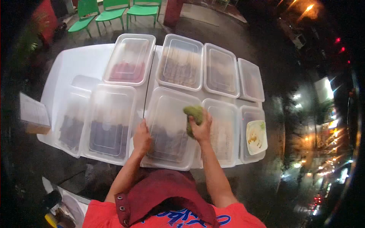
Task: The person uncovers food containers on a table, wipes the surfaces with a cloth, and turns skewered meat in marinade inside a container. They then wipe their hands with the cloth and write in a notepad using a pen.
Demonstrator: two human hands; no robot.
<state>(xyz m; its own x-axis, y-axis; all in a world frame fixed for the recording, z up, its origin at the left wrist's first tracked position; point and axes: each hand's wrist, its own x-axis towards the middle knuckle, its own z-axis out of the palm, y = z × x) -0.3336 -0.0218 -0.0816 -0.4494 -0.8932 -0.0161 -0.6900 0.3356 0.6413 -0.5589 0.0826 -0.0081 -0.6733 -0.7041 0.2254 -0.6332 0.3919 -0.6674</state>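
In the head view, a green cloth (193,112) is bunched in my right hand (202,127), over the upper right part of a lidded clear plastic container (169,129). The fingers of that hand are wrapped round the cloth. My left hand (142,137) is at the left edge of the same container, its fingers closed together; whether they grip the lid's rim is hard to tell. Dark items show through the cloudy lid. Another lidded container (220,133) stands just right of my right hand.
More lidded containers (180,62) stand in two rows on a white table (81,59). A stained plate (256,137) lies on the far right lid. A white box (35,114) is at the left edge. Green chairs (112,15) stand beyond the table.
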